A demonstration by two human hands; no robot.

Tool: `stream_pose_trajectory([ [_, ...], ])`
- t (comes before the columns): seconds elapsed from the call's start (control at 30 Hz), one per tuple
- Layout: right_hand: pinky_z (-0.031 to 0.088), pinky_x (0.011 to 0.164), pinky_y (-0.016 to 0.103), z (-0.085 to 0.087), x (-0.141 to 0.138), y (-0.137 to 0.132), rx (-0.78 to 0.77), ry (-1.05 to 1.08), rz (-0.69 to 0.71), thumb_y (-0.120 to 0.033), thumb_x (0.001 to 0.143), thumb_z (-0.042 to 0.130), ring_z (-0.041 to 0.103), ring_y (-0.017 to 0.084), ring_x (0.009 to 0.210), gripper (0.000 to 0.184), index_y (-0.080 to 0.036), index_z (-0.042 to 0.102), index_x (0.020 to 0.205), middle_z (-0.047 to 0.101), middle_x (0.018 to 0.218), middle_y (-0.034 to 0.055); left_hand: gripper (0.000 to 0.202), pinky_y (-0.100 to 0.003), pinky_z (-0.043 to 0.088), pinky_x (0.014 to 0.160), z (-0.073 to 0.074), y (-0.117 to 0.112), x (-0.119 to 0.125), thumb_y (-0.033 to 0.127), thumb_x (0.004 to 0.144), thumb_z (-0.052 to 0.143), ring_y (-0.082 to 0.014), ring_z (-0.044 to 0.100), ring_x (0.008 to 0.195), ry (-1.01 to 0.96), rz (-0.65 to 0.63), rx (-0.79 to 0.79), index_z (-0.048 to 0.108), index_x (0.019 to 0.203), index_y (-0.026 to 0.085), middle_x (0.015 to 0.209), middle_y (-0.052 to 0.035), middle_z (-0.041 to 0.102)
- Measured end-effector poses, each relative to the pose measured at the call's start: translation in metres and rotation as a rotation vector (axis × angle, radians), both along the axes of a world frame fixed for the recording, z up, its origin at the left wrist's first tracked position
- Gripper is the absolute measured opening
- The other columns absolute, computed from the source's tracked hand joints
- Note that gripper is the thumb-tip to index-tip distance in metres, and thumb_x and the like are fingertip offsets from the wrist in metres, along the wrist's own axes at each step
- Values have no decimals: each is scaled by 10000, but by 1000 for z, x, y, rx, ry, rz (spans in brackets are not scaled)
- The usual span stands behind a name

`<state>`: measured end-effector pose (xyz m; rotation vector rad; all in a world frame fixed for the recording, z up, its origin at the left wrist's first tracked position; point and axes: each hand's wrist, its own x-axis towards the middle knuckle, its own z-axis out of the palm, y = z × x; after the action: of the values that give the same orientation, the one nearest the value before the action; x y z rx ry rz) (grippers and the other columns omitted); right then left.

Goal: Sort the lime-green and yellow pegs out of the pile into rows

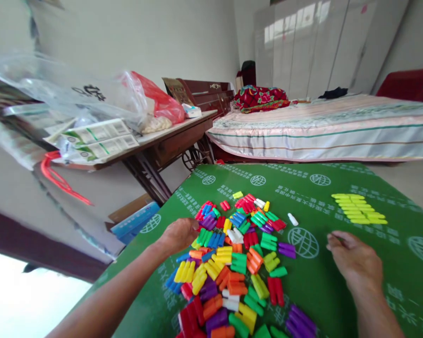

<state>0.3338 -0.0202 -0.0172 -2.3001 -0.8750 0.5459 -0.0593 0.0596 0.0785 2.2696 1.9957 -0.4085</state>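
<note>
A heap of colourful bullet-shaped plastic building blocks lies across the middle of the green board, many of them joined side by side in small groups. At the heap's left edge is my left hand, its fingers pressed together close to a purple block group. Whatever they grip is hidden. My right hand hovers over the board's right side, fingers loosely curled with a gap between thumb and forefinger and nothing visible in it. Beyond it, yellow-green blocks lie in a neat row. One white block lies apart from the heap.
The green printed board serves as the work surface. Left of it stands a wooden sewing table with plastic bags and cartons. A blue box sits below. Behind the board is a bed.
</note>
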Motion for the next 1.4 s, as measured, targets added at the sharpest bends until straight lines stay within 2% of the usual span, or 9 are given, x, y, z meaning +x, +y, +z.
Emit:
stream_pose_trajectory([
  [0.13, 461, 690, 371, 4, -2, -1, -25, 16, -6, -449, 753, 496, 641, 293, 839, 399, -231, 706, 1014, 728, 963, 76, 249, -263, 464, 661, -5, -11, 1, 217, 750, 448, -191, 663, 763, -4, 5, -32, 645, 897, 255, 764, -21, 686],
  [0.3, 454, 651, 357, 0, -1, -1, -5, 7, -1, -447, 757, 499, 640, 279, 799, 370, -234, 713, 970, 728, 924, 76, 389, -305, 485, 686, -4, -21, 12, 269, 732, 511, -240, 675, 847, 93, 57, -54, 561, 1115, 235, 882, -71, 701],
  [0.47, 454, 636, 349, -1, -1, -1, 1, -15, -9, -449, 746, 517, 630, 259, 729, 362, -238, 718, 959, 723, 916, 74, 391, -299, 481, 706, -6, -22, 19, 304, 766, 521, -239, 674, 873, 43, 107, -42, 510, 1147, 218, 887, -69, 700],
  [0.63, 448, 642, 337, 3, -1, -1, -33, 19, -11, -438, 745, 521, 630, 254, 769, 354, -251, 708, 981, 726, 950, 60, 471, -295, 472, 699, -11, -27, 12, 255, 738, 528, -242, 672, 863, 2, 81, -36, 475, 1203, 205, 862, -57, 699],
  [0.73, 442, 631, 336, 5, -1, -1, -46, 29, -20, -437, 747, 519, 630, 256, 778, 355, -249, 705, 984, 726, 941, 59, 527, -294, 466, 686, -8, -34, 5, 251, 716, 537, -240, 672, 835, -33, 78, -16, 462, 1236, 200, 858, -54, 698],
  [0.9, 439, 637, 341, 4, -1, -1, -39, 9, 0, -449, 749, 514, 629, 256, 773, 372, -252, 700, 1004, 727, 923, 60, 423, -262, 455, 677, 7, -43, 3, 261, 700, 561, -191, 653, 790, -195, 55, 39, 552, 1121, 224, 863, -19, 688],
  [1.07, 435, 618, 343, 4, -1, -1, -27, 4, -10, -442, 743, 516, 629, 259, 750, 361, -244, 712, 973, 731, 883, 68, 345, -247, 461, 678, 19, -51, 14, 282, 699, 556, -157, 623, 740, -425, 31, 113, 603, 1029, 197, 824, -4, 672],
  [1.23, 444, 639, 382, 2, -1, 0, 49, 51, -15, -433, 712, 543, 641, 303, 770, 347, -218, 722, 917, 737, 822, 84, 244, -253, 468, 671, 18, -53, 28, 284, 690, 556, -146, 597, 717, -578, -36, 145, 628, 899, 182, 780, 5, 655],
  [1.4, 462, 701, 389, 6, -14, -1, 300, 179, -14, -451, 697, 587, 647, 282, 725, 375, -175, 718, 913, 714, 667, 74, 180, -247, 469, 669, 10, -53, 49, 245, 711, 557, -131, 580, 700, -608, -227, 181, 634, 865, 191, 779, 6, 644],
])
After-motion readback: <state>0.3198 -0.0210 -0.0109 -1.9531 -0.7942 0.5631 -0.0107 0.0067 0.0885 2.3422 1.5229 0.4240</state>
